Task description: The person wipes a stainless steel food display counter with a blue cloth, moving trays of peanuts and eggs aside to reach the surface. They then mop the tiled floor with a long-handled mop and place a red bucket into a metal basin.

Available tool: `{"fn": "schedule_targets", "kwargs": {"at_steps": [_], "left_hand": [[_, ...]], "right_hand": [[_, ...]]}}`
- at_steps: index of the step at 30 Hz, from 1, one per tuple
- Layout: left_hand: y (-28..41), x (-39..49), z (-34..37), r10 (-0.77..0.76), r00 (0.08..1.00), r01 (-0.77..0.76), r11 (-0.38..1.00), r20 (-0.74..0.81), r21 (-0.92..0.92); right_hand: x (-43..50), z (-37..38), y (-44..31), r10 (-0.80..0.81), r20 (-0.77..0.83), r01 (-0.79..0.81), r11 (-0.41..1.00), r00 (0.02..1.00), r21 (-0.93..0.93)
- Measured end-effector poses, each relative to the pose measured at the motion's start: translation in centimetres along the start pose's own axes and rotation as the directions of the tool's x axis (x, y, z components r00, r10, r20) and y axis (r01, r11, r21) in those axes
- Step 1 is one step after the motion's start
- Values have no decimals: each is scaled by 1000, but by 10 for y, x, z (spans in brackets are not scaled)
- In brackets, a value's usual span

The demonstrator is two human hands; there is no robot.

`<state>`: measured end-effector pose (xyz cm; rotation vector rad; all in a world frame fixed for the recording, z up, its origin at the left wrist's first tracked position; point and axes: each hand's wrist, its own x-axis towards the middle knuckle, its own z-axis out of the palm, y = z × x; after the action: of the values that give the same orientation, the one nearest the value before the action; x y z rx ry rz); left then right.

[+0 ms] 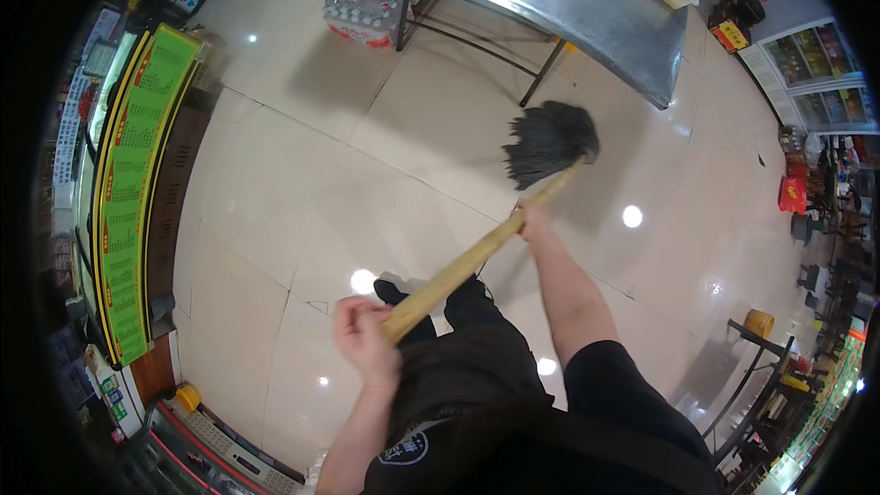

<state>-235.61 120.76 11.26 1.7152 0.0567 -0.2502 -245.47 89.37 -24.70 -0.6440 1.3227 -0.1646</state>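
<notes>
A string mop with a dark grey head (552, 141) is on the glossy tiled floor (330, 185) ahead of me, close to a table leg. Its pale wooden handle (464, 265) slants back towards my body. My right hand (533, 221) grips the handle partway down, nearer the mop head. At the handle's upper end, in front of my waist, is my left hand (368, 340). Its fingers are curled and slightly blurred around the end of the wood. Beneath the handle a black shoe (389, 291) shows.
A metal-topped table (550, 7) spans the far side, with shrink-wrapped bottles (364, 10) beneath it. Along the left stands a counter with a green printed board (148, 179). A dark metal-framed rack (756, 371) is at the lower right. Glass-door cabinets (811, 75) stand far right.
</notes>
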Motion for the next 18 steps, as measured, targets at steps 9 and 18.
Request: {"fn": "schedule_targets", "kwargs": {"at_steps": [9, 18], "left_hand": [[11, -10, 28, -123, 977, 147, 981, 176, -126], [29, -7, -143, 0, 868, 301, 797, 497, -524]], "right_hand": [[-60, -38, -13, 274, -270, -116, 867, 923, 484], [-169, 55, 107, 452, -124, -316, 771, 883, 553]]}}
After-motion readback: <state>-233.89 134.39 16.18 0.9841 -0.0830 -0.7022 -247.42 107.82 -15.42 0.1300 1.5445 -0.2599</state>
